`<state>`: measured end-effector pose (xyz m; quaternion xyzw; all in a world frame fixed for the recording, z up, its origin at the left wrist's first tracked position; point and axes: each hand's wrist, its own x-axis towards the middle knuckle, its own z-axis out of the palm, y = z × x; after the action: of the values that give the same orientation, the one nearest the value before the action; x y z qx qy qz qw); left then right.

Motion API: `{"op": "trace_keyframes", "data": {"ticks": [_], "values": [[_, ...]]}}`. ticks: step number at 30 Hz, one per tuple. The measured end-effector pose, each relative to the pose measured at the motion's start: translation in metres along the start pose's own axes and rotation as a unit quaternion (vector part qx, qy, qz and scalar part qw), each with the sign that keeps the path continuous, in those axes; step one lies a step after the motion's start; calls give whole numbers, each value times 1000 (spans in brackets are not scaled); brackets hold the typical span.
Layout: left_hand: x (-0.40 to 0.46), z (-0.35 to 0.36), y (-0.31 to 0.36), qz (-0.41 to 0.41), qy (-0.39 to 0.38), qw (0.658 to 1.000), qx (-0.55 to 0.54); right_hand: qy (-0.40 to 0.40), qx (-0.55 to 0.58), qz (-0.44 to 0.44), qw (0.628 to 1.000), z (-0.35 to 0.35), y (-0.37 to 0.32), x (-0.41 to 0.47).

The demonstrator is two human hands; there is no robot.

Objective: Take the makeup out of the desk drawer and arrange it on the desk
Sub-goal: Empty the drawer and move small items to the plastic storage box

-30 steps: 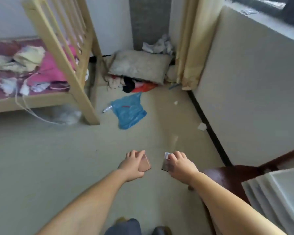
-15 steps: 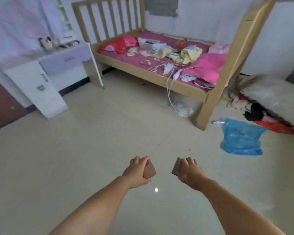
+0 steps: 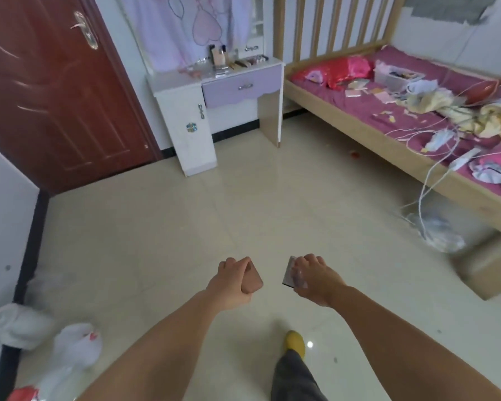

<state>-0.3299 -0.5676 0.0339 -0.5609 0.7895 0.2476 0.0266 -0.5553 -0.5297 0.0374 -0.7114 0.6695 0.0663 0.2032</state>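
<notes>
Open floor (image 3: 162, 227) before desk (image 3: 185, 79), seemingly.

The floor (image 3: 162, 233) was pale glossy tile, catching a small glint of light near the bottom. A dark red panelled door (image 3: 52, 91) with a metal handle stood at the left, beside white walls edged with black skirting. Along the far right ran a pale wooden bed (image 3: 359, 131) with slatted headboard and a purple sheet strewn with clothes and cables. White plastic bags (image 3: 70, 351) lay in the near left corner.
</notes>
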Motion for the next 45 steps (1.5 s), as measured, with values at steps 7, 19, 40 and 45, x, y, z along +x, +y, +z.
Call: {"op": "trace_keyframes", "data": {"ticks": [7,19,40,45], "values": [[142,-82,-44,-41,43,998,-27,1,-18,-47,999,-87,3,175],[373,-223,-175,-84,75,993,-46,14,-33,-135,990,-208,-54,490],[812,-488,-420,-137,84,984,-73,30,1,-159,987,-401,-157,1035],[907,-549,-450,-141,96,984,-58,17,-23,-191,981,-462,-170,1150]]}}
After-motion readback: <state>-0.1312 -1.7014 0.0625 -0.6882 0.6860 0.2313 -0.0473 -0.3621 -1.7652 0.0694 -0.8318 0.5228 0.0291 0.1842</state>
